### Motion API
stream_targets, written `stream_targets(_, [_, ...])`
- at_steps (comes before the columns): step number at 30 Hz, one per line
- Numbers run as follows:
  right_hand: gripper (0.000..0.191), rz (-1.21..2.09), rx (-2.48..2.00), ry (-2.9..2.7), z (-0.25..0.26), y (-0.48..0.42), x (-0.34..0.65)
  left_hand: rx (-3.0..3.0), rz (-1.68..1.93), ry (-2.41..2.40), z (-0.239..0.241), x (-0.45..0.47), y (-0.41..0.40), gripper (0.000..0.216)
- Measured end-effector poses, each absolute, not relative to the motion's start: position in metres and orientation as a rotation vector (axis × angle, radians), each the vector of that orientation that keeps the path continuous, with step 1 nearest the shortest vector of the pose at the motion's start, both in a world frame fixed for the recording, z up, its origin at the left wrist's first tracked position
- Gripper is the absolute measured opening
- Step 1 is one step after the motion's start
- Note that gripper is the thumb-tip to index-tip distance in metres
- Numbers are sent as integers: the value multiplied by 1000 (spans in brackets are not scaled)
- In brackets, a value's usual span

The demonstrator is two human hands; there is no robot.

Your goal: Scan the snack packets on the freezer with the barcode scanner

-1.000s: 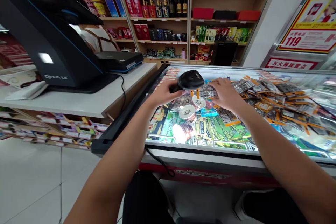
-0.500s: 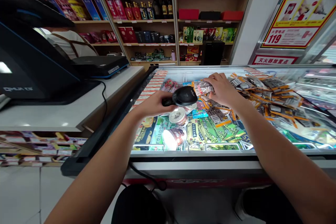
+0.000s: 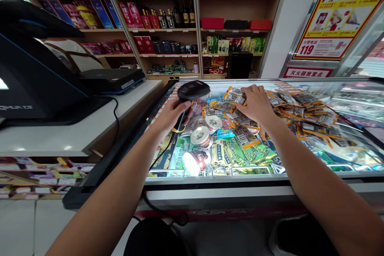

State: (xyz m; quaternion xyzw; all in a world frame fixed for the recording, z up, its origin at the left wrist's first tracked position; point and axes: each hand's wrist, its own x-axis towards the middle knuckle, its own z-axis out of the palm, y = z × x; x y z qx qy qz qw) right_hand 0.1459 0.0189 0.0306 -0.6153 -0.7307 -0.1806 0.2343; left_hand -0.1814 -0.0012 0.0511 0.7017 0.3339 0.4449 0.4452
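Freezer (image 3: 246, 194) crowded, cord (image 3: 163, 153) trailing

Stocked shelves (image 3: 237, 8) line the wall behind, and a white tabletop (image 3: 132, 106) stands left of the freezer. We have our two hands apart: the left hand (image 3: 172, 115) wrapped round the handle of a black scanner (image 3: 193, 89), the right hand (image 3: 257, 102) pinching the edge of a small orange-edged packet (image 3: 234, 95) near the freezer's far side.

Our likeliest trouble, we judge, is the cord. It drops from the scanner's handle across the front rim and hangs in a loop close to our knee (image 3: 153, 236) — a long reach, or a shift of the leg, could pull it tight and jerk the scanner aside.

Next comes the packet. We seem to have it only by one side, so thin slick film might slip loose and drop among the look-alikes just beneath, where we could confuse one with another. To the right, a loose heap of packets (image 3: 312, 114) lies near our forearm; a careless sweep might slide some away.

Glare is a risk too: bright light washes out one of the cups (image 3: 200, 136), and a shiny wrapper — tilted badly — could hide its print likewise.
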Motion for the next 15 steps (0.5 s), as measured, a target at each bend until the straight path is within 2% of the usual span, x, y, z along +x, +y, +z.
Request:
stream_targets(4, [56,-535,-1741,-1909,27,19,143,1368,1365,762,53,-182,6,39])
stream_targets(7, [44,-411,-1537,-1904,33,9,129,1157,1537,709,54,-182,10,37])
stream_targets(10, [35,71,-1231,-1936,43,-8,105,995,1631,627,53,-175,9,22])
stream_targets(12, [40,497,-1094,-1914,46,-20,86,975,1600,591,53,-164,4,13])
stream_targets(15, [54,916,-996,-1838,43,-32,61,1136,1463,611,51,-146,-7,17])
